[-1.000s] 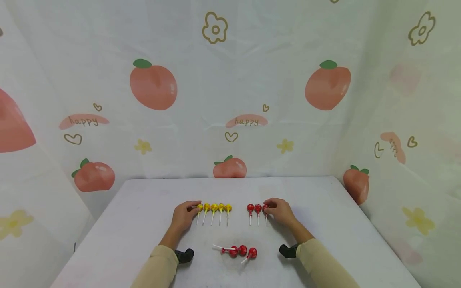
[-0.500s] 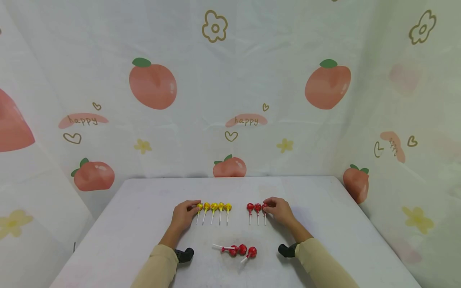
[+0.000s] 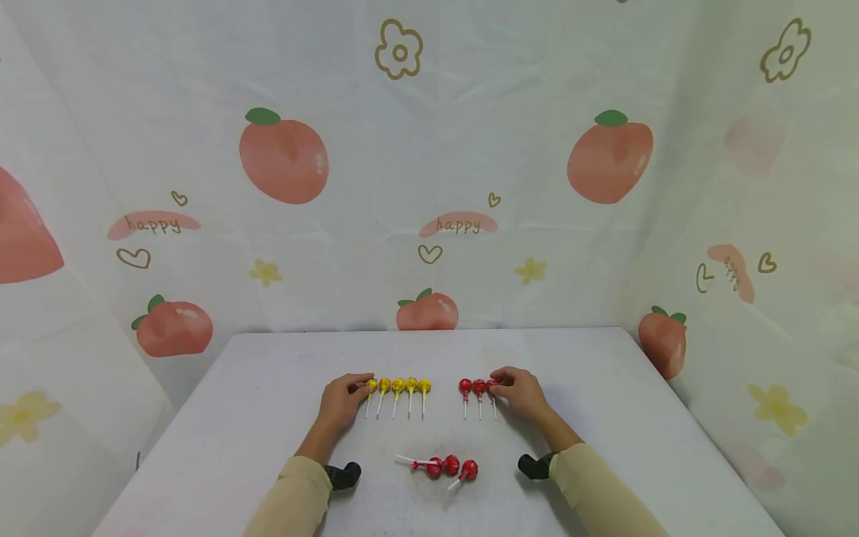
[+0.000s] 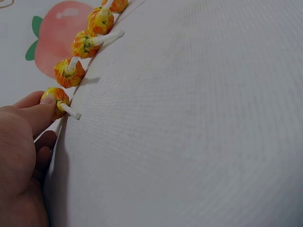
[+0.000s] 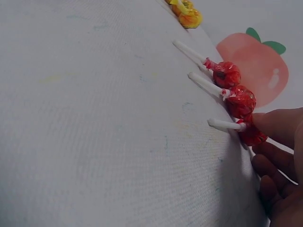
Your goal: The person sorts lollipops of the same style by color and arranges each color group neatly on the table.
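Several yellow lollipops (image 3: 398, 385) lie in a row on the white table, sticks pointing toward me. My left hand (image 3: 341, 403) pinches the head of the leftmost yellow lollipop (image 4: 57, 101) between thumb and fingers. To the right, three red lollipops (image 3: 479, 386) form a second row, their heads close together. The rightmost red lollipop (image 5: 252, 134) is pinched by my right hand (image 3: 523, 393), whose fingers partly hide its head. Its stick rests near the table surface in the right wrist view.
Three loose red lollipops (image 3: 451, 465) lie nearer me, between my forearms, with sticks at different angles. The white table (image 3: 268, 432) meets a fruit-printed curtain (image 3: 349, 268) at the back. Black wrist mounts (image 3: 535, 467) sit on both forearms.
The rightmost red lollipop's stick has shifted very slightly toward its neighbour under my right hand. My left hand keeps its pinch on the yellow lollipop, and the loose red ones lie unmoved.
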### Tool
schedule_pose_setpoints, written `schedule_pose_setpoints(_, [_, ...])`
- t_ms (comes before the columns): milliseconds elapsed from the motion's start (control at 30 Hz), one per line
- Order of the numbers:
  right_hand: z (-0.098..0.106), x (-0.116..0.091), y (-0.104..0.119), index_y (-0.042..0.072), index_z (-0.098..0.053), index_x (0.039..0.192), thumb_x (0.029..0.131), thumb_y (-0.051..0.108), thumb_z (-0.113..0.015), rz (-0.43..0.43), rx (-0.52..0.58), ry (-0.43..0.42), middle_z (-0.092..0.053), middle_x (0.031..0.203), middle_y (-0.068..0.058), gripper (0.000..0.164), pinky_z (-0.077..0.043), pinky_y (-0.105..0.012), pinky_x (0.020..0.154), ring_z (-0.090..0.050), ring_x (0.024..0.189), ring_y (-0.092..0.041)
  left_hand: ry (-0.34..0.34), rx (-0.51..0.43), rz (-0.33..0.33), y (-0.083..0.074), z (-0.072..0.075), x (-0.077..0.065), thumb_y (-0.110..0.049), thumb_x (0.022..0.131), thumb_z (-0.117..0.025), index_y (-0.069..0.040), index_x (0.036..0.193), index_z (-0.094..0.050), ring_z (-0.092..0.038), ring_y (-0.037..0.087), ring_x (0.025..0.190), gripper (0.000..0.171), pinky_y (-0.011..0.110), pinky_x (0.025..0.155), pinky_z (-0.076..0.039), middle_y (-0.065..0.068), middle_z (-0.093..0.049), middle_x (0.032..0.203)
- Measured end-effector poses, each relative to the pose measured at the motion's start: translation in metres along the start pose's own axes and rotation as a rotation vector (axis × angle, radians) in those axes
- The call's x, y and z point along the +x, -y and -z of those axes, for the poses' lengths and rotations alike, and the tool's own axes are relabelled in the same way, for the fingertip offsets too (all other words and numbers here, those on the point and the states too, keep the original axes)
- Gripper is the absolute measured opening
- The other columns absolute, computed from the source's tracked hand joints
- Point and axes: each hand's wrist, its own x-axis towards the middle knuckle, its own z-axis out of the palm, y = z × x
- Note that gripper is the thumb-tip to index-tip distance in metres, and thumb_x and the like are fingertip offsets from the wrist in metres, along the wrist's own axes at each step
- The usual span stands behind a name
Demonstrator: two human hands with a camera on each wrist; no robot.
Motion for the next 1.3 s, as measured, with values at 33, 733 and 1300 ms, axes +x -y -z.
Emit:
schedule_pose_setpoints(33, [0.0,0.0001,-0.0001,0.007,-0.07,0.107,0.087,0.009,-0.073,0.001,0.0,0.0,-0.067,0.098,-0.002,0.021,-0.052,-0.035,0.079,-0.058,0.087,-0.018,0.0,0.0,0.0,-0.0002,0.0001,-0.0001,-0.012,0.09,-0.07,-0.012,0.12,-0.071,-0.052,0.02,0.085,0.03,0.038,0.078,-0.045,0.005,-0.066,0.107])
schedule_pose_setpoints(733, [-0.0008,-0.0009,-0.0017,0.007,-0.071,0.104,0.087,0.01,-0.073,0.006,-0.009,-0.02,-0.067,0.095,-0.002,0.018,-0.052,-0.034,0.078,-0.059,0.086,-0.019,-0.001,-0.007,0.0,-0.0019,0.0002,-0.0012,-0.011,0.09,-0.07,-0.012,0.12,-0.071,-0.054,0.021,0.088,0.03,0.041,0.083,-0.047,0.006,-0.067,0.111])
schedule_pose_setpoints(1300, [-0.0005,0.0,0.0,0.006,-0.07,0.105,0.086,0.008,-0.073,-0.006,-0.003,-0.021,-0.066,0.094,-0.002,0.019,-0.051,-0.032,0.076,-0.057,0.084,-0.019,0.008,-0.005,0.006,-0.0027,0.0021,-0.0015,-0.011,0.091,-0.069,-0.012,0.12,-0.07,-0.053,0.02,0.088,0.03,0.039,0.081,-0.046,0.006,-0.066,0.11])
